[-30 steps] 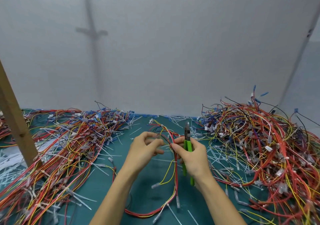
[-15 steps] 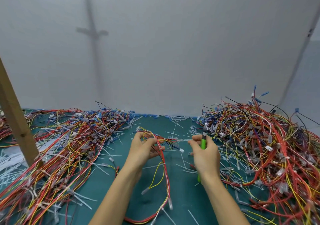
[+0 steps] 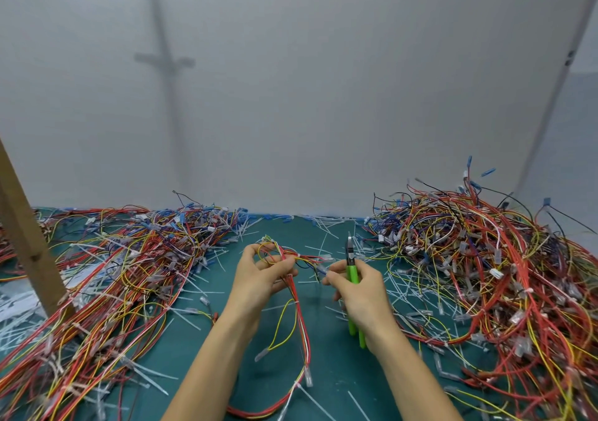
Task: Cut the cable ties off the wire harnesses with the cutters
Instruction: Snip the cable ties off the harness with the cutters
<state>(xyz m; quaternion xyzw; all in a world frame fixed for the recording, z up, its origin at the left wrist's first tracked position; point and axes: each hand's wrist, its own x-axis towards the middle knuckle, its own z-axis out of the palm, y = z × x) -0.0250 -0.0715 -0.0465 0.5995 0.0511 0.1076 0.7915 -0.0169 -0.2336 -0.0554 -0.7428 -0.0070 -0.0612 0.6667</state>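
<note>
Two big heaps of wire harnesses sit on a teal bench mat (image 3: 330,365): left heap (image 3: 129,275) is low and spread out toward the near edge, right heap (image 3: 485,275) is taller and more tangled. The wires are mostly red, w/ yellow, blue and black, plus clear and blue connectors. Loose white cable ties (image 3: 323,224) lie strewn over the mat btwn the heaps and mixed in w/ both. A plain grey-white panel (image 3: 291,96) stands right behind the bench and carries a faint cross-shaped shadow (image 3: 165,61). A slanted wooden post (image 3: 29,258) rises at far left, its foot in the left heap.

Centre, btwn the heaps and above the mat, both hands work one harness (image 3: 301,320). L hand (image 3: 262,278) grips its looped upper end, fingers curled round the red and yellow strands. From there the bundle hangs down to the mat near the L forearm, and a short branch runs across to the right. R hand (image 3: 359,294) is wrapped round the green-handled cutters (image 3: 352,273), which stand upright in the fist. The dark nose sticks out above the fingers toward the panel, and the handle ends poke out below the palm. R thumb and forefinger tips also touch the end of that short branch. The cutters' nose is just beside the harness, apart from the strands. Can't tell if the blades are parted. Ties on the held harness are too small to pick out.
</note>
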